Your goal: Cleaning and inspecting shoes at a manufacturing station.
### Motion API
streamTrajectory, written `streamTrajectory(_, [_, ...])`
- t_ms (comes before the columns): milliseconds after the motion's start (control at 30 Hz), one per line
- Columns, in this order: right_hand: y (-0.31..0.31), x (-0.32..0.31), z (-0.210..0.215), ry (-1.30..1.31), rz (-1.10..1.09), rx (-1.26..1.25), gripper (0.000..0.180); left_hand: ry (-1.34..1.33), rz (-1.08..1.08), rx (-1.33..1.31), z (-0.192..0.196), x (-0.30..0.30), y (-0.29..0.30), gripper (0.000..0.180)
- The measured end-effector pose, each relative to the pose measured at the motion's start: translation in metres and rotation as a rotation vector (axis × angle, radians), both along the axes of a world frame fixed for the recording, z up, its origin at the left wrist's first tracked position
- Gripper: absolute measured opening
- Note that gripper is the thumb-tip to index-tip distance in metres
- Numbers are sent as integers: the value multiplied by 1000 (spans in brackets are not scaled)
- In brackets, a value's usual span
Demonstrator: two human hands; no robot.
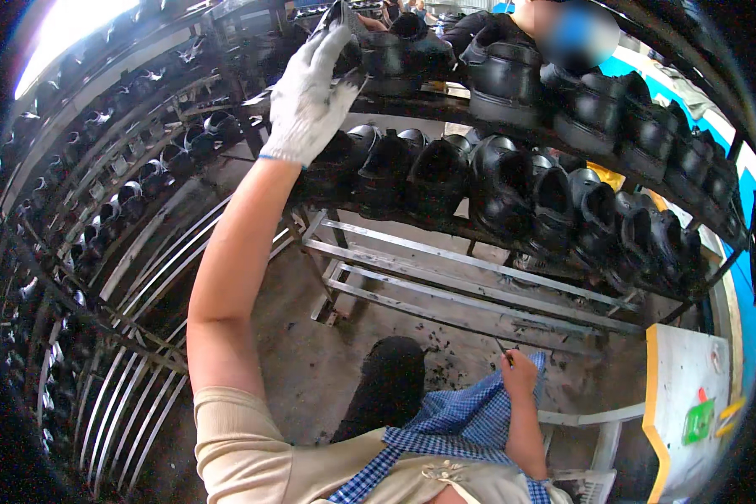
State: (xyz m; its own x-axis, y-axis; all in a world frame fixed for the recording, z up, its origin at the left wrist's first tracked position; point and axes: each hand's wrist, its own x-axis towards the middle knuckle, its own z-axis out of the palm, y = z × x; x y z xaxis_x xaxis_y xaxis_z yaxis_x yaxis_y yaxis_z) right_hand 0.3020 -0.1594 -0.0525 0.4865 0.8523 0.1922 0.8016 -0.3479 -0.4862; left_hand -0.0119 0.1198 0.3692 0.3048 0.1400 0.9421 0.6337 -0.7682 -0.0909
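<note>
My left hand (315, 88), in a white knit glove, reaches up to the top shelf of a metal shoe rack (478, 269) and grips a black shoe (353, 46) at its left end. More black shoes (504, 71) stand along that shelf, and a second row of black shoes (495, 185) fills the shelf below. My right hand (519, 372) is bare, low by my lap over a blue checked apron (457, 420), pinching a small thin dark tool (504, 351).
Curved racks with many dark shoes (134, 185) run along the left. Bare metal rails (445, 286) lie under the rack. A white board with a yellow edge (680, 395) stands at the right. Another person (562, 25) is behind the rack at the top.
</note>
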Motion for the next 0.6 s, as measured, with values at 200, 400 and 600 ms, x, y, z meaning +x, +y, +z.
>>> streamTrajectory(200, [-5, 0, 3, -14, 22, -5, 20, 114, 3, -137, 23, 22, 23, 49])
streamTrajectory(400, [-8, 6, -7, -10, 3, 50, 20, 224, -66, -437, 53, 29, 13, 34])
streamTrajectory(600, [-4, 2, 5, 76, -4, 65, 20, 211, -204, -508, 43, 0, -36, 35])
